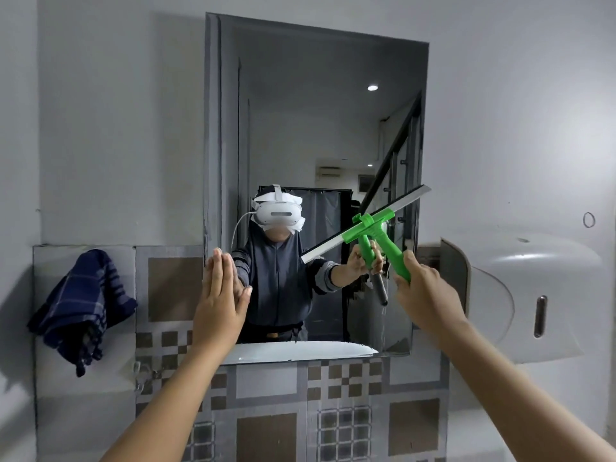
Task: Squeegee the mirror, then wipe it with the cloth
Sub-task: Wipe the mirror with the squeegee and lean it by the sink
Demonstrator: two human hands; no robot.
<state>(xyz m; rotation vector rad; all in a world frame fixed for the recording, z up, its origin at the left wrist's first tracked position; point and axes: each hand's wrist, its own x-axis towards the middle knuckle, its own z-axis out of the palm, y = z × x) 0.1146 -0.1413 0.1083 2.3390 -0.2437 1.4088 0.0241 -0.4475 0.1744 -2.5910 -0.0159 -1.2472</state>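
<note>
Two hands up: right hand (420,288) clenches the green squeegee (376,228), blade on mirror (316,111) above its fingers; left hand (221,298) flat, fingers released.

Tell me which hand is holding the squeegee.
The right hand grips the green squeegee by its handle, blade tilted against the mirror. The left hand holds nothing, its palm flat at the mirror's left edge.

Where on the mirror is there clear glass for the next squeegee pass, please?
The upper mirror, from its top edge down to the squeegee, is clear. The lower right is taken up by the right hand gripping the handle; the left hand lies flat at the lower left edge. The cloth hangs off to the left.
</note>
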